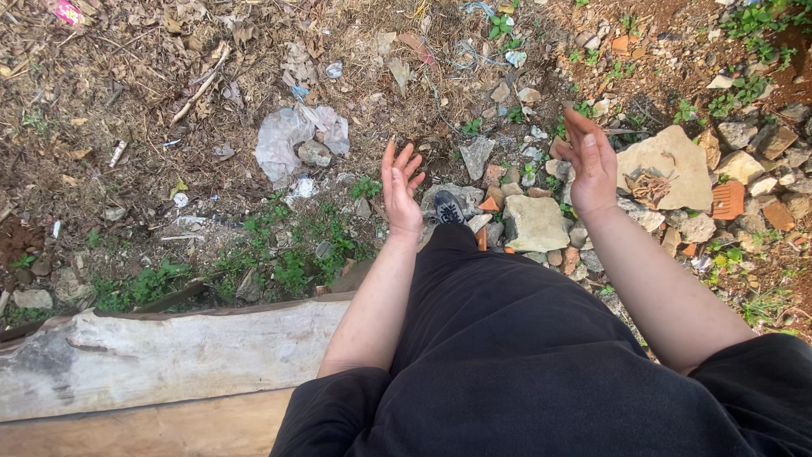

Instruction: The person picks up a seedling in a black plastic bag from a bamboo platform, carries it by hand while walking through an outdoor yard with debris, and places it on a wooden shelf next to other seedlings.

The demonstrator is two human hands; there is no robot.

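Bare left hand [401,188] and right hand [588,161] hover empty.

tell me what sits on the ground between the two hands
In the head view, between the left hand and the right hand: a grey stone, small rubble, a black shoe and a pale flat stone.

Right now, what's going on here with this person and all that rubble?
A person in black clothes looks down at stony, littered ground. Both hands are raised and open, holding nothing: the left hand hangs above a dark shoe, the right hand above pale stones. A weathered wooden plank lies to the left, crumpled plastic farther off.
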